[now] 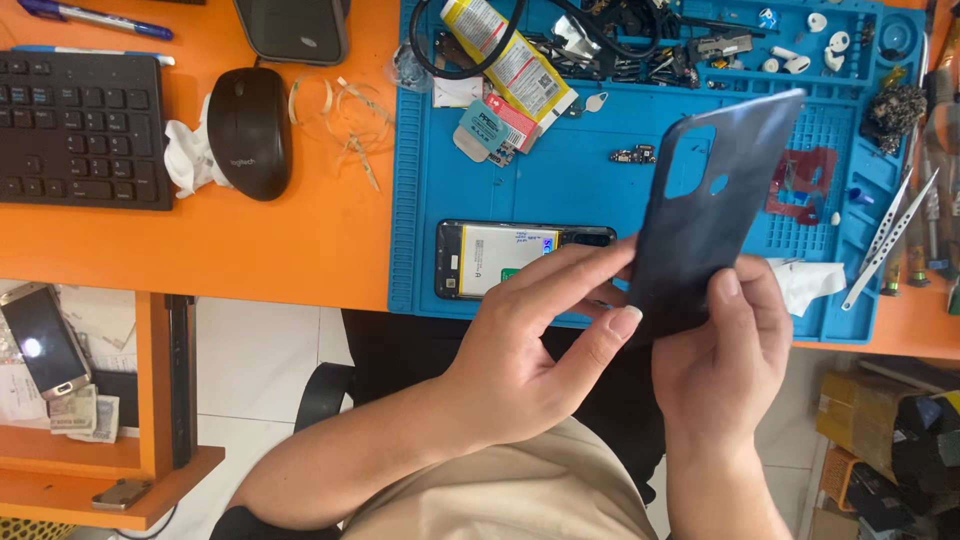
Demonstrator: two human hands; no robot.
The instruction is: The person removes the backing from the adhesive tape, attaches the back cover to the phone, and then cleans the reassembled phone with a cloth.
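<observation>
Together my left hand and right hand grip the dark phone back cover, tilted above the opened phone on the blue repair mat.

An orange desk fills the upper view, evenly lit. A blue mat covers its right part; a black keyboard and mouse sit at the left. Below the desk edge is a white tiled floor, with an orange shelf at the lower left and a black chair underneath.
</observation>
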